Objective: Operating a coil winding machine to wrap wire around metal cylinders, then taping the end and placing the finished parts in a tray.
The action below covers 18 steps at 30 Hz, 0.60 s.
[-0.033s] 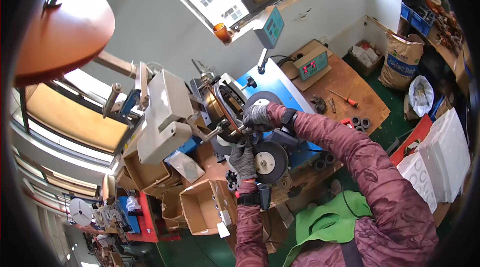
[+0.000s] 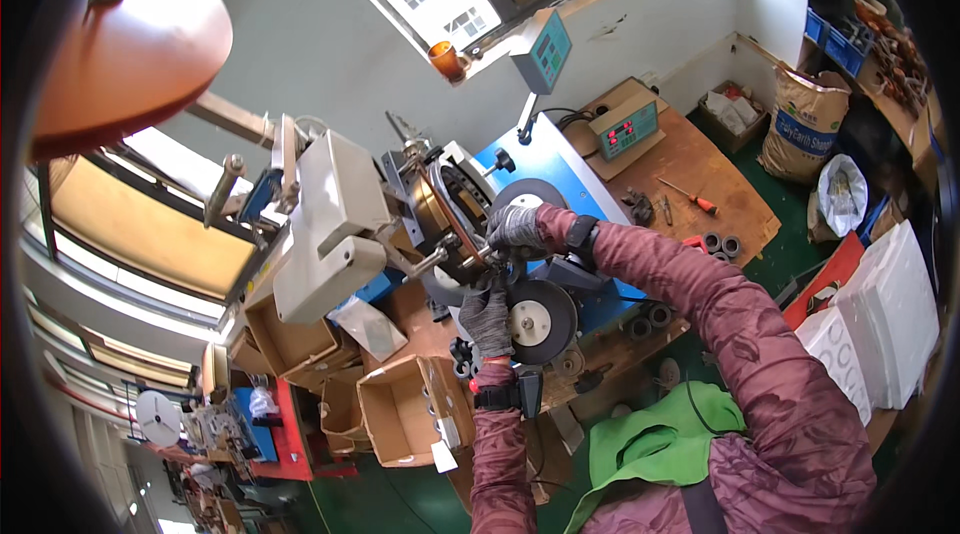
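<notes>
My left hand (image 2: 487, 319), in a grey knit glove, reaches up to the lower edge of a machine's upright ring (image 2: 440, 212). The right hand (image 2: 515, 230), gloved alike, curls downward just above it. Both sets of fingers close in at a dark spot between two rollers; what they grip there is hidden. One dark roller with a pale hub (image 2: 543, 322) lies just right of my left hand. Behind the right hand shows the second roller (image 2: 530, 196). A metal rod with a knob (image 2: 432, 262) points toward my fingers from the left.
A beige machine housing (image 2: 335, 194) stands left of the ring. Cardboard boxes (image 2: 395, 414) sit lower left. On the bench at right are a lit display box (image 2: 628, 131), a screwdriver (image 2: 690, 196) and dark rings (image 2: 722, 246). A large orange lamp shade (image 2: 130, 54) hangs upper left.
</notes>
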Available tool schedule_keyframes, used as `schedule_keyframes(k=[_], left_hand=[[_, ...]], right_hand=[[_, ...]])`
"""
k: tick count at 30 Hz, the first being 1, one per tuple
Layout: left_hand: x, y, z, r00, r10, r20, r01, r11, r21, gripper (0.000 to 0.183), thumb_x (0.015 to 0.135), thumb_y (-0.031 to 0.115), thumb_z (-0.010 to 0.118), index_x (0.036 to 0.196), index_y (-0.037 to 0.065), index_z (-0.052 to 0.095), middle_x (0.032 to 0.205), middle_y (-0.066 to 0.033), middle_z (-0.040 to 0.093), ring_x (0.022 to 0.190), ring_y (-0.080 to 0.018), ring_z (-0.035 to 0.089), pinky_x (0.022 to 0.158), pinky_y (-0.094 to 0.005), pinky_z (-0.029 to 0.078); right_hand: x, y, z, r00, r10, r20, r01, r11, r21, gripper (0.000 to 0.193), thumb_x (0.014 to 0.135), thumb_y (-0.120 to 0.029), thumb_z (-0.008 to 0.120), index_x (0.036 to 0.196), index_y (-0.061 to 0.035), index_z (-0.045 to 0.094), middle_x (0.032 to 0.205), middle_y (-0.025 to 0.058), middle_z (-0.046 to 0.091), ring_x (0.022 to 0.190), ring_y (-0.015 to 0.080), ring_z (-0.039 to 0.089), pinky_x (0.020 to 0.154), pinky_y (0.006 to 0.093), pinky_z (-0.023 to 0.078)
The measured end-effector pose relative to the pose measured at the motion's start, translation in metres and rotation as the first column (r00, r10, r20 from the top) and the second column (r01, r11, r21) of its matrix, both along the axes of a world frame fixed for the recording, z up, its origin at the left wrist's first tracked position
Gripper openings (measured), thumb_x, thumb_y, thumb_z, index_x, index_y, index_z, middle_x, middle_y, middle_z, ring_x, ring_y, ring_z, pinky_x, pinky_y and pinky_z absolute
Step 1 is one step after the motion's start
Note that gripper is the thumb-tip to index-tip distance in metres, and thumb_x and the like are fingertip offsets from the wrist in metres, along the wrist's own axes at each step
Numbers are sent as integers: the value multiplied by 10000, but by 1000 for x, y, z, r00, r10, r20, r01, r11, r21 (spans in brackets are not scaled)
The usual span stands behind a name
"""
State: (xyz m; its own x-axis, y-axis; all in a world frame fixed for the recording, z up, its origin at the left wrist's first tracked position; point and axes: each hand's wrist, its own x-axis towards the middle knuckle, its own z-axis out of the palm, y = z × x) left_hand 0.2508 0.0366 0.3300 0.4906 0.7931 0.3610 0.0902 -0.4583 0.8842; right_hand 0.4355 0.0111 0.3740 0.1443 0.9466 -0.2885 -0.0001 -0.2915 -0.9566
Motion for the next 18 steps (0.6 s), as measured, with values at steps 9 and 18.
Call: schedule_keyframes(k=[9,18], left_hand=[[-39,-172,-22,906,-423,-5,407,874,-266,126,810,67,577,930,31,586,849,-61,571,795,-143,549,727,-270,444],[2,-195,-245,901,-393,185,321,316,-893,484,782,23,557,1230,24,374,1190,-110,479,1003,-163,507,791,-259,438]], right_hand=[[3,-18,-34,288,-513,809,45,851,523,195,636,-288,627,805,-191,628,956,46,578,968,275,497,777,415,388],[-22,-4,-26,147,-573,806,-55,809,585,190,647,-175,583,824,-114,612,887,81,590,855,282,528,777,412,389]])
